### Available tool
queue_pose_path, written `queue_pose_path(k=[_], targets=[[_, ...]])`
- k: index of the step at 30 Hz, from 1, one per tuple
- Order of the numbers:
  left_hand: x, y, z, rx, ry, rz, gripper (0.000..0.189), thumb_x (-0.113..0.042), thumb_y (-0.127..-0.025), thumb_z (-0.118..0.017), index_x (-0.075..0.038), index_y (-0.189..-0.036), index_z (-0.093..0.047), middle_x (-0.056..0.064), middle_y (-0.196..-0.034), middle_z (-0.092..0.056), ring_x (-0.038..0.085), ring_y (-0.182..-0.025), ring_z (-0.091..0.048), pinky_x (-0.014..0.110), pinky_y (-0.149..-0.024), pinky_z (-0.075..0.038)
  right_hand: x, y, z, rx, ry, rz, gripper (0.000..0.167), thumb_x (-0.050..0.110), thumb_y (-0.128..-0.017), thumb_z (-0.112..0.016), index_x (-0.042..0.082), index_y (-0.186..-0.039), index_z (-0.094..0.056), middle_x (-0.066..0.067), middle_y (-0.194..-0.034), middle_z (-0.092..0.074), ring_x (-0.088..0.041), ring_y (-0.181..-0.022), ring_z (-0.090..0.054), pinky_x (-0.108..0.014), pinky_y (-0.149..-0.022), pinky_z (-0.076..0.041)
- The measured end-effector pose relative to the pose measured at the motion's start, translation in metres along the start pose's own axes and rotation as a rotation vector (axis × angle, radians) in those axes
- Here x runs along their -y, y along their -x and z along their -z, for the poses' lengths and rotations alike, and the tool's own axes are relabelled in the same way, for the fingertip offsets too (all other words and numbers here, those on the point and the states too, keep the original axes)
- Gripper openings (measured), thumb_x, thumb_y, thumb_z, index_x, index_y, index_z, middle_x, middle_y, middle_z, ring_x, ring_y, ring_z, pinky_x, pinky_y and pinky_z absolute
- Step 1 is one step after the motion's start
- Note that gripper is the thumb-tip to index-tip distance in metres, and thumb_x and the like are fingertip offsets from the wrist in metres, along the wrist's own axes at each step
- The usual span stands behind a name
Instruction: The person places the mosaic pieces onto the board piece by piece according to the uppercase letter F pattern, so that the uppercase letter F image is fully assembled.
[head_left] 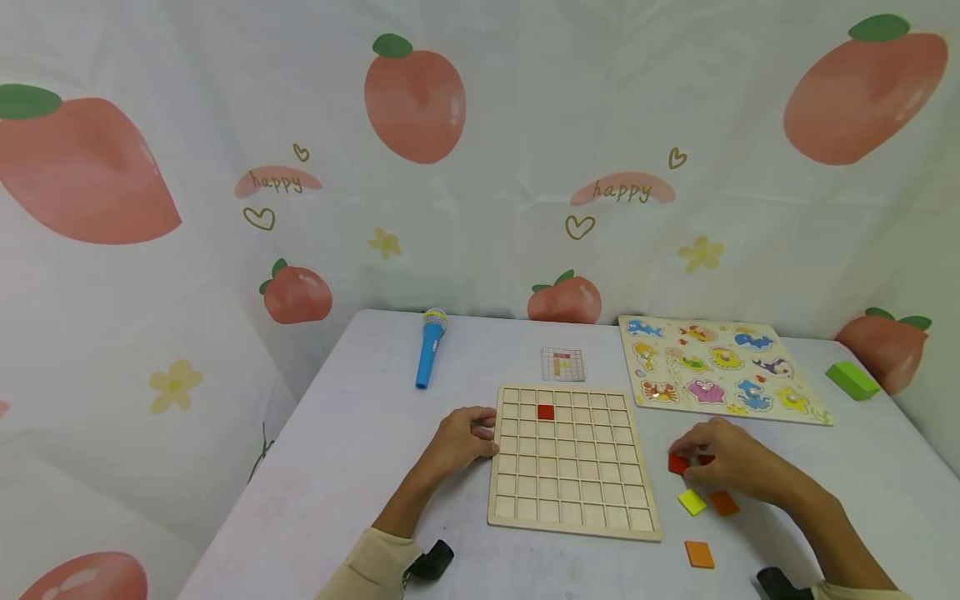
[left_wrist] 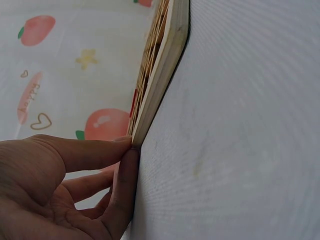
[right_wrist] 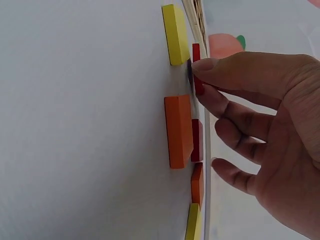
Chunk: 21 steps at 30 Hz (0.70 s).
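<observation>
A wooden grid board (head_left: 567, 457) lies flat on the table, with one red square tile (head_left: 545, 412) in a cell near its top. At the board's left edge, my left hand (head_left: 462, 439) pinches the rim between thumb and forefinger, as the left wrist view shows. Right of the board, my right hand (head_left: 731, 461) pinches a red tile (right_wrist: 196, 52) between thumb and fingertip, slightly raised off the table. Another red tile (right_wrist: 197, 140) lies partly hidden behind an orange tile (right_wrist: 177, 132). Close to that hand lies a yellow tile (head_left: 692, 502).
Nearer the front edge is a lighter orange tile (head_left: 699, 554). Behind the board lie a small printed grid card (head_left: 562, 364) and a blue toy microphone (head_left: 427, 354). An animal puzzle board (head_left: 720, 367) and a green block (head_left: 852, 381) occupy the back right.
</observation>
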<state>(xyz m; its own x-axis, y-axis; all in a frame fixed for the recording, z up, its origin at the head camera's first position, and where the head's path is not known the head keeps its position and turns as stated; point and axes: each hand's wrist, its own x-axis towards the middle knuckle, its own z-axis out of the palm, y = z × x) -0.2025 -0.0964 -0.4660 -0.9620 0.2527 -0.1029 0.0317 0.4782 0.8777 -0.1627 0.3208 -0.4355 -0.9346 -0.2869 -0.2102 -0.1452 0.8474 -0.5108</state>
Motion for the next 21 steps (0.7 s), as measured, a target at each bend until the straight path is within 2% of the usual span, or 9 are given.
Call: queue_pose_path(k=[5,12,17,21], targets=[[-0.001,0.001,0.000,0.002,-0.008,-0.002,0.055,0.003,-0.085,-0.080,0.007,-0.137,-0.064,0.013,-0.121,-0.072,0.022,-0.104,-0.071,0.035,-0.086,-0.061,0.003,-0.001,0.000,-0.035,0.022,0.043,0.029,0.019,-0.086,-0.081,0.011,-0.113,-0.081,0.002,-0.110,-0.073,-0.020,-0.100,-0.058,-0.042,-0.084,-0.053],[-0.001,0.000,0.000,0.001,-0.012,-0.010,0.055,0.003,-0.084,-0.080,0.007,-0.136,-0.065,0.013,-0.120,-0.072,0.022,-0.104,-0.071,0.035,-0.085,-0.061,0.011,-0.005,-0.001,-0.093,0.060,0.088,0.027,0.020,-0.086,-0.083,0.013,-0.112,-0.082,0.005,-0.109,-0.075,-0.021,-0.104,-0.058,-0.043,-0.087,-0.052],[0.000,0.000,0.000,-0.003,-0.009,-0.010,0.054,0.003,-0.084,-0.080,0.007,-0.136,-0.065,0.013,-0.120,-0.072,0.022,-0.103,-0.071,0.035,-0.086,-0.062,0.016,-0.011,-0.002,-0.103,0.042,0.113,0.027,0.020,-0.088,-0.083,0.012,-0.114,-0.081,0.003,-0.111,-0.074,-0.023,-0.105,-0.060,-0.048,-0.089,-0.053],[0.000,0.000,0.000,-0.003,-0.005,-0.014,0.054,0.003,-0.084,-0.080,0.006,-0.136,-0.065,0.013,-0.121,-0.072,0.022,-0.104,-0.071,0.035,-0.086,-0.061,0.020,-0.016,-0.003,-0.108,0.022,0.119,0.028,0.021,-0.089,-0.082,0.012,-0.115,-0.081,0.004,-0.110,-0.073,-0.022,-0.104,-0.058,-0.043,-0.086,-0.052]])
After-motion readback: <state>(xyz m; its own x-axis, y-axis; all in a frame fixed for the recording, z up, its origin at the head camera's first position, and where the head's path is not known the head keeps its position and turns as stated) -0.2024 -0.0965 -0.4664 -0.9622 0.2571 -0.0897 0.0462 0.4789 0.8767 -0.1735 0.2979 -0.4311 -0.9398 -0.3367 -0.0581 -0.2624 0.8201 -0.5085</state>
